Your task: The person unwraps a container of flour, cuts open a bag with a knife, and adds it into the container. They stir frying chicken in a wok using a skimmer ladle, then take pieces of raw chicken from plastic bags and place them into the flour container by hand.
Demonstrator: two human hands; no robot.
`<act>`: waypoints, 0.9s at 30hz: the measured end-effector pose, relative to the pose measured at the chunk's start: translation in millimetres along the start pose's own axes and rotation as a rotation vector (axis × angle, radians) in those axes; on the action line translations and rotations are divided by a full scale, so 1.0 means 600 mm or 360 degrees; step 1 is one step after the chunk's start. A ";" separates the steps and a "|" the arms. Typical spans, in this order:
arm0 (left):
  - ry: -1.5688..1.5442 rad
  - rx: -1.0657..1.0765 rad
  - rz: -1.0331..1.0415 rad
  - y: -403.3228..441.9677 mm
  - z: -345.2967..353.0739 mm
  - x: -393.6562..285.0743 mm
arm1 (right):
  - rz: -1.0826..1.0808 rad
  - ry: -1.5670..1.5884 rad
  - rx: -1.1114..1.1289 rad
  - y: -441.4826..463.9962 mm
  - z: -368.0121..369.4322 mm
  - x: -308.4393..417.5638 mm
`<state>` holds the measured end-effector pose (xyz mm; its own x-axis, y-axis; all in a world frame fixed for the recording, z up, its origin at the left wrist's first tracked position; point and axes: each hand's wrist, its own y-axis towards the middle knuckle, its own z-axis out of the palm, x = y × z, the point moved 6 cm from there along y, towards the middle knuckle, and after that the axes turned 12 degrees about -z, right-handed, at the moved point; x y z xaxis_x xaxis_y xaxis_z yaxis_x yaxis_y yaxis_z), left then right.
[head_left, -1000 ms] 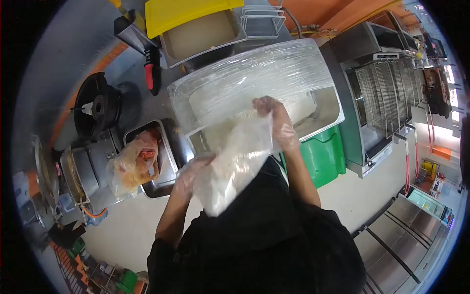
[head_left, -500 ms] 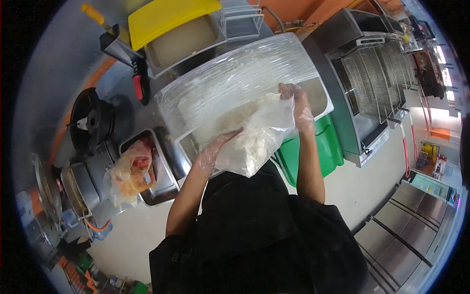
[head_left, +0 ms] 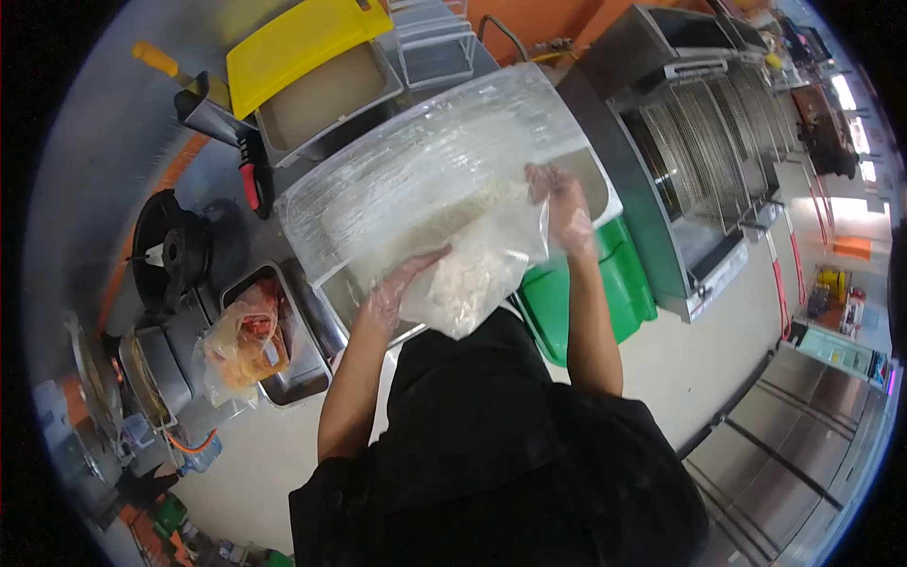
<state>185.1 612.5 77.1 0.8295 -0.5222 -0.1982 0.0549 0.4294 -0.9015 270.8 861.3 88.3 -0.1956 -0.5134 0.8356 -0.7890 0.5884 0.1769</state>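
A clear plastic bag [head_left: 468, 283] with white, floury contents hangs between my hands, in front of my black apron. My right hand [head_left: 562, 198], dusted with white, is closed on the bag's upper right edge. On the left side, my left hand [head_left: 397, 283] holds the bag with its fingers stretched along it; a thin clear glove seems to cover it. Behind the bag is a wide metal pan [head_left: 600, 184] of white powder, partly covered by clear plastic wrap [head_left: 425, 142]. The bag hides the pan's near middle.
Left of the pan, a metal tray [head_left: 307, 364] carries a bag of raw meat [head_left: 250, 340]. A green bin [head_left: 605, 293] stands at the right, beside fryer baskets [head_left: 699, 151]. Behind are a yellow lid [head_left: 302, 47], another powder-filled pan [head_left: 331, 94] and a wire rack [head_left: 435, 47].
The view has shifted slightly, so the pan and bag sit a little farther left. White contents show lower in the bag, and less powder appears near its mouth. Both hands keep their hold.
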 end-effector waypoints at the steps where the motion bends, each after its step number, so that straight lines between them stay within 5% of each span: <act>1: -0.0057 0.0032 0.0021 0.010 -0.010 0.000 | 0.0106 0.0064 -0.0013 0.003 0.005 -0.004; 5: -0.0369 0.0268 0.0046 0.037 -0.065 0.052 | 0.0155 0.0080 0.0034 0.008 0.024 0.003; 10: -0.0090 -0.0049 0.0344 0.044 -0.113 0.094 | 0.0114 0.0081 0.0312 0.019 0.063 0.057; 11: -0.0189 0.0043 0.0385 0.039 -0.101 0.083 | -0.0004 0.0219 0.0237 0.020 0.076 0.040; 14: 0.0028 0.0010 0.0349 -0.019 -0.088 0.062 | 0.0380 0.0485 0.0282 0.015 0.061 0.095; 17: 0.0237 0.0016 0.0478 -0.050 -0.081 0.052 | 0.0159 0.0903 0.0447 0.009 0.059 0.133; 20: 0.0290 0.0093 0.0758 -0.032 -0.102 0.057 | -0.0136 0.0269 0.0515 -0.020 0.049 0.225; 21: 0.0306 0.0065 0.0821 -0.046 -0.096 0.055 | -0.0275 0.0068 0.0280 -0.038 0.064 0.235; 27: 0.0380 0.0316 0.0988 -0.005 -0.134 0.064 | -0.0119 0.0308 0.0118 -0.095 0.086 0.295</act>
<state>172.2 531.7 40.9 0.5965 -0.2740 -0.7544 -0.2709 0.8160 -0.5106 251.3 704.7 199.6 -0.0249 -0.4203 0.9070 -0.8390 0.5021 0.2096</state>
